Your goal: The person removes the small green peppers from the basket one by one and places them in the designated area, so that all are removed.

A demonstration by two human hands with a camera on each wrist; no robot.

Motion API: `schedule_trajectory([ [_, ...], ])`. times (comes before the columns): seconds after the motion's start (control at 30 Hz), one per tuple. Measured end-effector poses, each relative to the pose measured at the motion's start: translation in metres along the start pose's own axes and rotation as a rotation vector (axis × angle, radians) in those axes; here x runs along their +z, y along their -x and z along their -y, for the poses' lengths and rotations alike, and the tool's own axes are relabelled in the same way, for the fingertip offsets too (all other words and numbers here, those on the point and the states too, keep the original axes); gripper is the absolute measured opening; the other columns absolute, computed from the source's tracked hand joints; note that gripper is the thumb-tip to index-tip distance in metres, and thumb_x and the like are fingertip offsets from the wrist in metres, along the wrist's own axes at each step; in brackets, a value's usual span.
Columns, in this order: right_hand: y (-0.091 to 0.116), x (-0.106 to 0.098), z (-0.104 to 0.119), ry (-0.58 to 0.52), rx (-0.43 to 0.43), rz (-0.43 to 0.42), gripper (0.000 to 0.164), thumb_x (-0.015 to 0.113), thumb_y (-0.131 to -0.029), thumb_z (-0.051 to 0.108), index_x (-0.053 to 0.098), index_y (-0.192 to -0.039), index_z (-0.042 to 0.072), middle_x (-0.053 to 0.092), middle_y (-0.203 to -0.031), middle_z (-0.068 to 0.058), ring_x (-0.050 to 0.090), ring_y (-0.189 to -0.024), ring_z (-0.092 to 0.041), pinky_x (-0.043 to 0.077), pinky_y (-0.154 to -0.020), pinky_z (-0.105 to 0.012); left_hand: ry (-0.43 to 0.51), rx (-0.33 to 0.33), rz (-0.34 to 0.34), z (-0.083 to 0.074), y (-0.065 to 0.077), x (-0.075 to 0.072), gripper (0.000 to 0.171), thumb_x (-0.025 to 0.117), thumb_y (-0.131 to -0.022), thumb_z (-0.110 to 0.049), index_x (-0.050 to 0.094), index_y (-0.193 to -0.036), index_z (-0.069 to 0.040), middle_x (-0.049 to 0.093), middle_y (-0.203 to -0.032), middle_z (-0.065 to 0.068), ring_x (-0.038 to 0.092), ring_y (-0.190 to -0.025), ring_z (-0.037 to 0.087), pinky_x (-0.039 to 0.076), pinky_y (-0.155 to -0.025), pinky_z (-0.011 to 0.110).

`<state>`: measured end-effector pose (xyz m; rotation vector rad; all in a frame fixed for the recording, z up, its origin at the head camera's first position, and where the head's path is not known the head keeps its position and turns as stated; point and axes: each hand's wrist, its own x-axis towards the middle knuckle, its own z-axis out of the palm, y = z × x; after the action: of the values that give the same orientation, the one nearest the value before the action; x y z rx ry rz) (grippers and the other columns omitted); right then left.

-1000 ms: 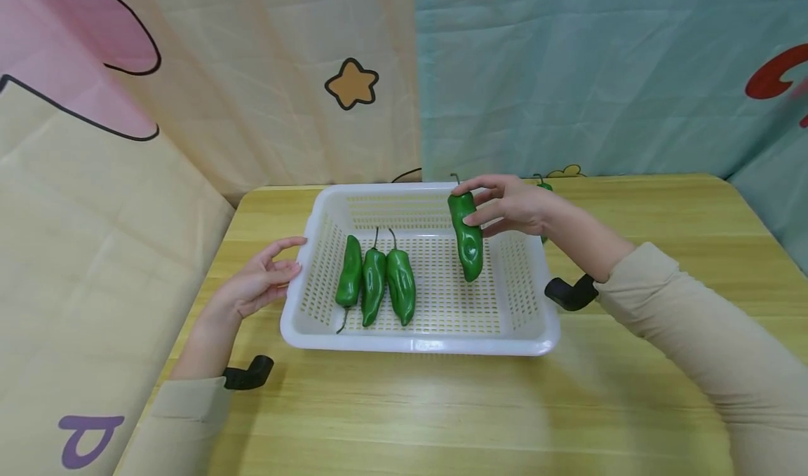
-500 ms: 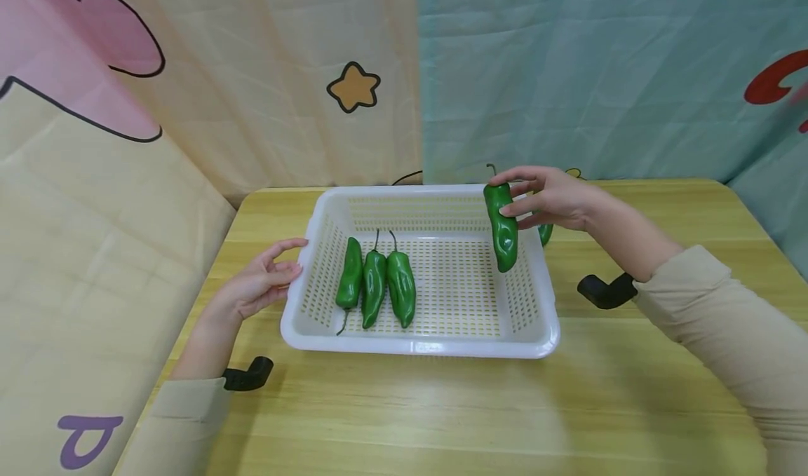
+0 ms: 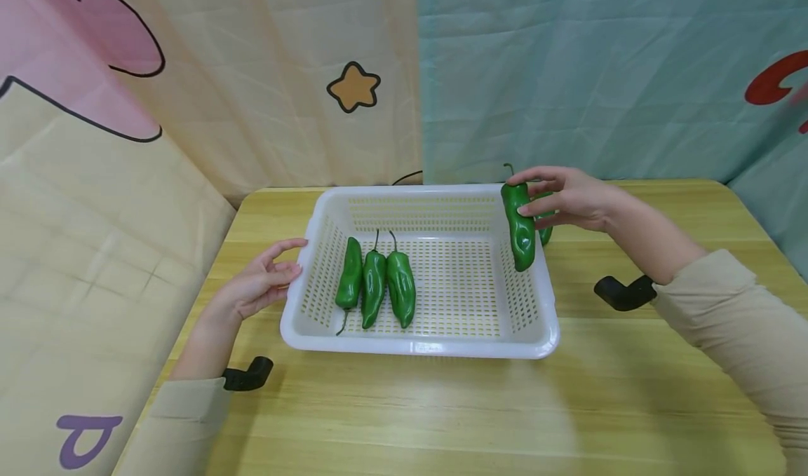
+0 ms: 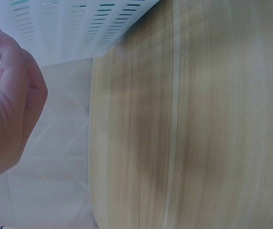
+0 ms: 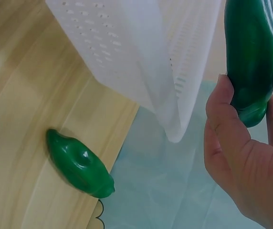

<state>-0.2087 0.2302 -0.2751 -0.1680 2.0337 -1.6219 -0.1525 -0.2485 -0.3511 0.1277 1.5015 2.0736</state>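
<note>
In the head view my right hand (image 3: 571, 199) pinches a glossy green pepper (image 3: 520, 230) near its stem end, stem up, over the right rim of a white perforated basket (image 3: 416, 347). The right wrist view shows thumb and fingers around that pepper (image 5: 253, 52). My left hand (image 3: 261, 280) holds the basket's left rim between thumb and fingers; the left wrist view shows the hand (image 4: 10, 95) at the basket's edge (image 4: 86, 45). Inside, three green peppers lie side by side at the left; the middle pepper (image 3: 374, 288) and right one point stems away, the left pepper (image 3: 349, 274) the opposite way.
One more green pepper (image 5: 79, 164) lies on the wooden table (image 3: 391, 413) to the right of the basket, partly hidden behind my right hand in the head view. Printed cloth (image 3: 543, 76) hangs behind the table and along its left side.
My right hand has carried its pepper rightward, from above the basket's interior to its right rim. My left hand and the peppers in the basket have stayed put.
</note>
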Motion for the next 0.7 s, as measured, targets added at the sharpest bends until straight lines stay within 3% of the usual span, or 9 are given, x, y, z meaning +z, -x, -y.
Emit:
schedule_trajectory([
  [0.43, 0.005, -0.02, -0.009, 0.018, -0.036, 0.016, 0.038, 0.063, -0.087, 0.001, 0.057, -0.115, 0.026, 0.041, -0.115, -0.014, 0.059, -0.087, -0.019, 0.055, -0.077, -0.04, 0.014, -0.012, -0.015, -0.002, 0.001, 0.004, 0.036, 0.047, -0.094, 0.005, 0.045, -0.122, -0.018, 0.066, -0.093, 0.007, 0.066, -0.088, 0.02, 0.056, -0.074, 0.031],
  [0.7, 0.008, -0.026, -0.014, 0.046, -0.012, -0.018, 0.036, 0.065, -0.087, 0.004, 0.057, -0.112, 0.029, 0.034, -0.124, -0.016, 0.058, -0.091, -0.017, 0.054, -0.08, -0.039, 0.006, -0.014, -0.018, -0.002, 0.001, 0.003, 0.036, 0.047, -0.095, 0.004, 0.044, -0.122, -0.019, 0.066, -0.093, 0.007, 0.066, -0.088, 0.02, 0.056, -0.073, 0.03],
])
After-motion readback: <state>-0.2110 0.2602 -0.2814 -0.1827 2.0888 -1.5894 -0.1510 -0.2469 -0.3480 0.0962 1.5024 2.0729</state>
